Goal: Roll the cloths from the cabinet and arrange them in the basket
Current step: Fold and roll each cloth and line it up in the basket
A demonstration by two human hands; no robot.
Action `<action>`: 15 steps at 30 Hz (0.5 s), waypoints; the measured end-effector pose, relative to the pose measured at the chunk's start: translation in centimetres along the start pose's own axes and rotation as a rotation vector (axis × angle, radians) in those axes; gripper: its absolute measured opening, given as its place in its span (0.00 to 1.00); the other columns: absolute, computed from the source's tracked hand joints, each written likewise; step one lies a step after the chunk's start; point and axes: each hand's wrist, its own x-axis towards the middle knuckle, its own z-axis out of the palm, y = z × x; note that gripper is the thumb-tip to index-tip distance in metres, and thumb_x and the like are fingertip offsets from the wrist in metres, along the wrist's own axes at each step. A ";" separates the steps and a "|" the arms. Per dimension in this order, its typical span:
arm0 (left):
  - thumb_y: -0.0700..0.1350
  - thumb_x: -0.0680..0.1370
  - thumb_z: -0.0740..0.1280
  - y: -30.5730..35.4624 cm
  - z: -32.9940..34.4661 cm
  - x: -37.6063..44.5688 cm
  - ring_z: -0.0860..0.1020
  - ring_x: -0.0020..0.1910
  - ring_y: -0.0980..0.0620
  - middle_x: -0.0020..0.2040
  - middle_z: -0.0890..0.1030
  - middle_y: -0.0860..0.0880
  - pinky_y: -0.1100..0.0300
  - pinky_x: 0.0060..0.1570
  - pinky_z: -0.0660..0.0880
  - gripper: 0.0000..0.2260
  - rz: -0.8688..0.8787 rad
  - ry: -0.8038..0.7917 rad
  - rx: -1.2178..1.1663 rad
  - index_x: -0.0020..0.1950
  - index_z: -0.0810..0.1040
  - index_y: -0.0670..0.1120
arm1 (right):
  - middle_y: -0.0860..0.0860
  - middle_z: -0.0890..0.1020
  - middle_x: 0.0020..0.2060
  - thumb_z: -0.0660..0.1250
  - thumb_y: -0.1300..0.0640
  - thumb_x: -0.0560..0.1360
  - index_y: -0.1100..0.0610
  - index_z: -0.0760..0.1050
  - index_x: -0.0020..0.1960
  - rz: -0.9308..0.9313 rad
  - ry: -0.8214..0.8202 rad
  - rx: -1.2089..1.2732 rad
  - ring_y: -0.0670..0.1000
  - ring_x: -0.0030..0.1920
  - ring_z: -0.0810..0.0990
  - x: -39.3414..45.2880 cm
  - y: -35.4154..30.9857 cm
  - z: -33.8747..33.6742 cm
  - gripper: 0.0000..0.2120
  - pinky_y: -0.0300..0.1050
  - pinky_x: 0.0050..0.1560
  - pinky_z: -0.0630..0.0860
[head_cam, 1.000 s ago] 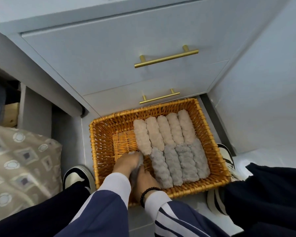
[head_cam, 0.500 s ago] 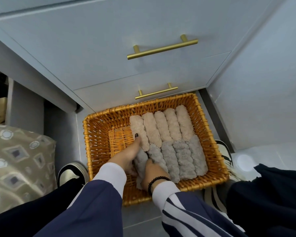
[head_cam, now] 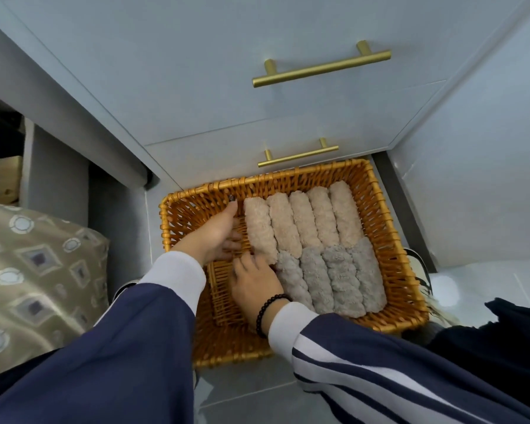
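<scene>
An orange wicker basket [head_cam: 393,240] stands on the floor against the cabinet. Inside, several beige rolled cloths [head_cam: 300,223] lie side by side in the far row, and several grey rolled cloths [head_cam: 341,280] fill the near row. My left hand [head_cam: 216,234] lies with straight fingers against the left side of the leftmost beige roll. My right hand [head_cam: 253,283] rests flat beside the leftmost grey roll [head_cam: 289,275], fingers relaxed and touching it. The left strip of the basket floor [head_cam: 224,298] is bare wicker.
The grey cabinet has two shut drawers with brass handles, the upper handle [head_cam: 320,68] and the lower handle [head_cam: 297,154]. A patterned beige cushion [head_cam: 34,270] lies to the left. A shoe [head_cam: 418,264] sits by the basket's right rim, with dark fabric [head_cam: 502,332] at the right.
Both hands held a grey roll at the near left of the basket and set it into the near row. Now the left hand has moved up to the beige row and both hands lie flat.
</scene>
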 end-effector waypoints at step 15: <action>0.69 0.79 0.49 2.7 2.8 0.7 0.71 0.68 0.38 0.75 0.68 0.44 0.43 0.63 0.68 0.34 0.051 -0.121 0.035 0.79 0.59 0.50 | 0.64 0.57 0.75 0.52 0.48 0.83 0.62 0.54 0.77 -0.107 -0.256 -0.401 0.68 0.74 0.53 2.7 -1.8 4.3 0.28 0.68 0.71 0.50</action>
